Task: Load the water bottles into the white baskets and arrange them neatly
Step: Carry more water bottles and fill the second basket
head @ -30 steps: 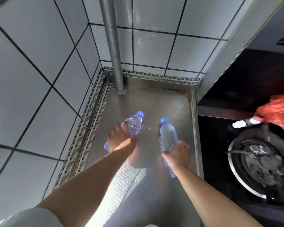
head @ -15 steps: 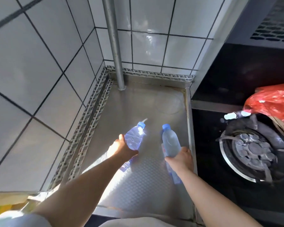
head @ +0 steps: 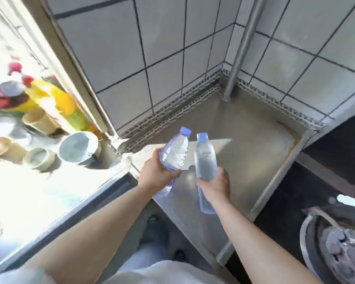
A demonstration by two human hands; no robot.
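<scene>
My left hand (head: 155,175) grips a clear water bottle with a blue cap (head: 175,152) around its lower half, held tilted above the steel counter (head: 254,140). My right hand (head: 214,184) grips a second blue-capped water bottle (head: 205,158) near its middle, its cap pointing away from me. The two bottles sit side by side, caps almost touching, both lifted off the counter. No white basket is in view.
A steel pipe (head: 240,50) rises from the counter's back corner by the tiled wall. A gas burner (head: 336,251) lies at the lower right. On the sunlit ledge to the left stand a yellow bottle (head: 68,105), a white bowl (head: 78,146) and several cups.
Both bottles have been lifted off the counter and brought closer together. My view has swung left, revealing the sunlit ledge with bowls and bottles.
</scene>
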